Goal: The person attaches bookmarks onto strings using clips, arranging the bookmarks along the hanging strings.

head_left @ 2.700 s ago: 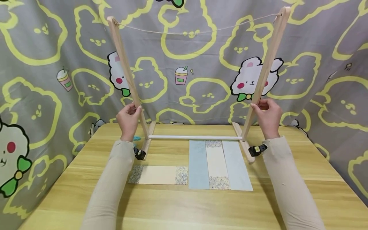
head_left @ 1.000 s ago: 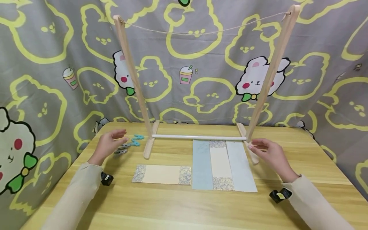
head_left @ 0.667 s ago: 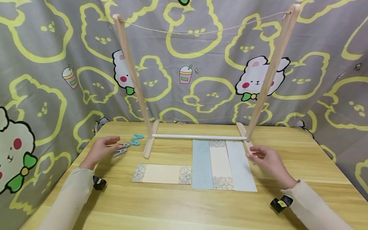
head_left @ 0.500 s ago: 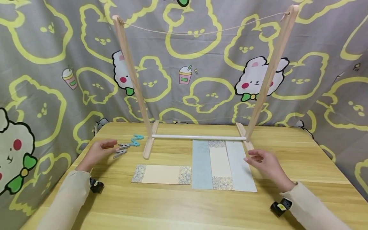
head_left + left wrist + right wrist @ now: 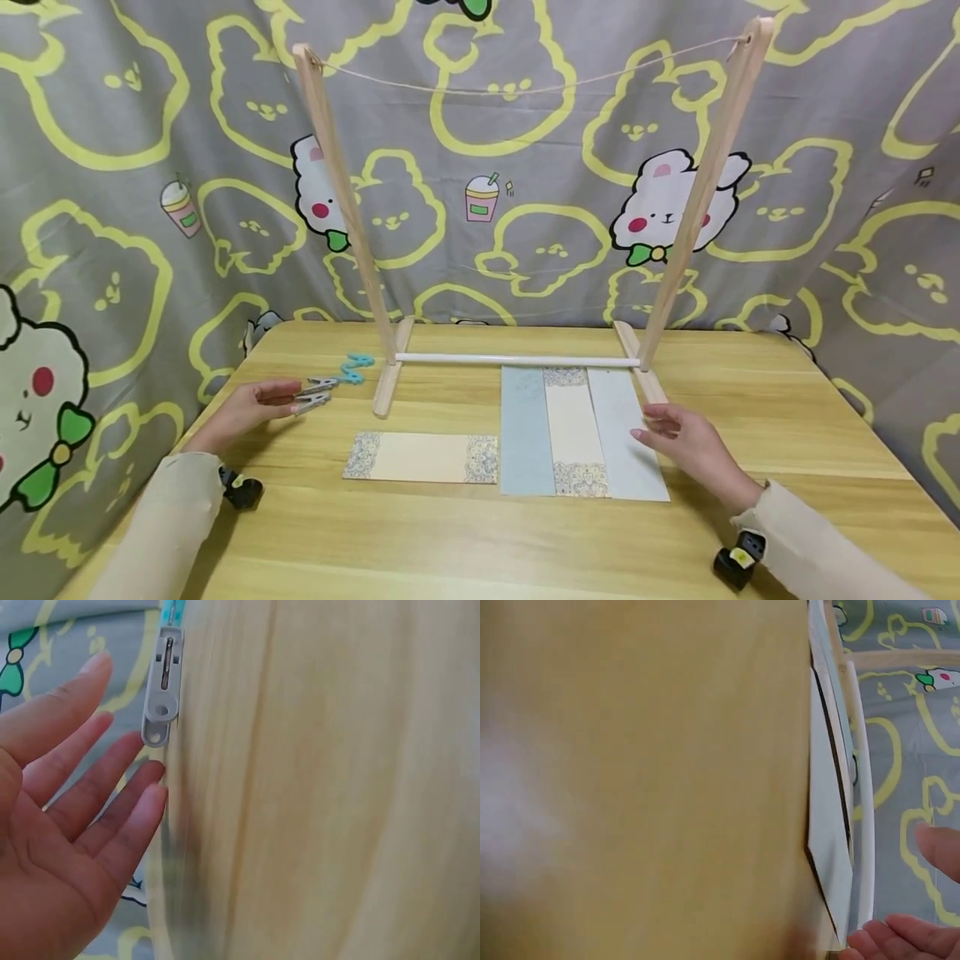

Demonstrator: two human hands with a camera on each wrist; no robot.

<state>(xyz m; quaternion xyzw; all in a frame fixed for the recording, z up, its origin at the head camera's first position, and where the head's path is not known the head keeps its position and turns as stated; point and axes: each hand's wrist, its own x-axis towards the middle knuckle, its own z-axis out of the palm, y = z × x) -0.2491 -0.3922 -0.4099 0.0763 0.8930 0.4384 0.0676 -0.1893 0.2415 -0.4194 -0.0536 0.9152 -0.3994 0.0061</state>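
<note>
My left hand [image 5: 251, 407] hovers low over the table beside grey clothespins [image 5: 313, 402], its fingers loosely extended and holding nothing. In the left wrist view a grey clothespin [image 5: 163, 686] lies just beyond the fingertips, apart from the thumb. Blue clothespins [image 5: 354, 368] lie behind the grey ones. My right hand [image 5: 690, 442] is above the right edge of a pale blue paper strip [image 5: 626, 442], with relaxed fingers and nothing in them. Left of that strip lie a cream strip with lace-patterned ends [image 5: 573, 421] and another blue strip [image 5: 527, 433].
A wooden frame [image 5: 345, 208] with a white crossbar [image 5: 517, 360] stands at the back, a string [image 5: 480, 88] sagging between its post tops. Another cream patterned strip [image 5: 420, 457] lies crosswise on the table [image 5: 450, 542]. A printed curtain [image 5: 540, 175] hangs behind.
Both hands have let go of the frame's posts and come down. The left has moved left to the clothespins; the right has lowered toward the pale blue strip.
</note>
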